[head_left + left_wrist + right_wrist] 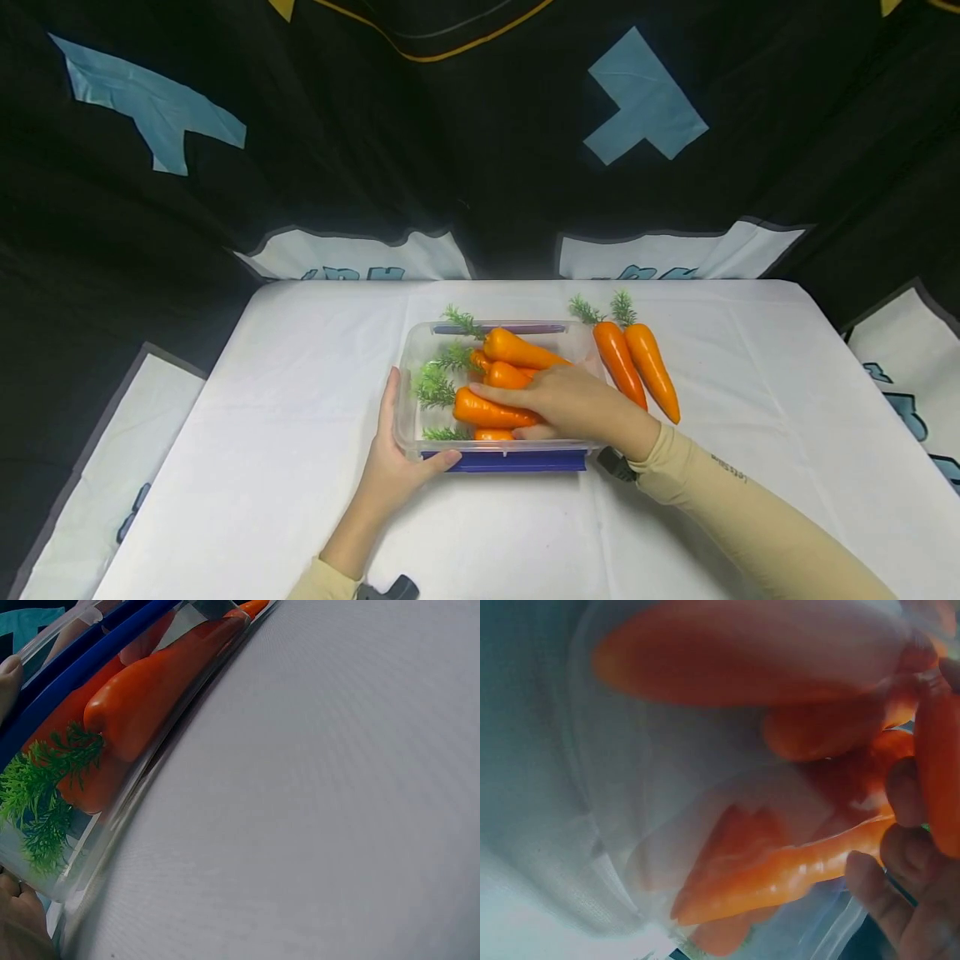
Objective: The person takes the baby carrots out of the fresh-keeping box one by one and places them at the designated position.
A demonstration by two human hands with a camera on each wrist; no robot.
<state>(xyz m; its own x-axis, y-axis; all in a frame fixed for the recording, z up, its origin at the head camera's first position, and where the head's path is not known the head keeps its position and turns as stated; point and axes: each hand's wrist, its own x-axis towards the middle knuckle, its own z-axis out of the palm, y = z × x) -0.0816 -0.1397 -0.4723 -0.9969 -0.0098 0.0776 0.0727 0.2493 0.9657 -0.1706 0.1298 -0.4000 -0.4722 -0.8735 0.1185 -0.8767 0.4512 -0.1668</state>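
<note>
A clear plastic box (406, 400) with a blue clasp (517, 461) along its near side holds several orange carrots (517, 343) with green tops at the left. My left hand (395, 462) grips the box's near left corner, thumb on the rim by the clasp. Inside the box, my right hand (570, 406) pinches one carrot (487, 410), its thumb and fingers on either side. Through the clear wall the left wrist view shows carrots (135, 705) lying low. In the right wrist view, my right hand's fingers (907, 862) curl round a carrot (939, 772).
Two carrots (618, 362) (652, 367) lie side by side on the white tablecloth (750, 400), just right of the box. A black cloth with blue and white patches (648, 100) hangs behind the table.
</note>
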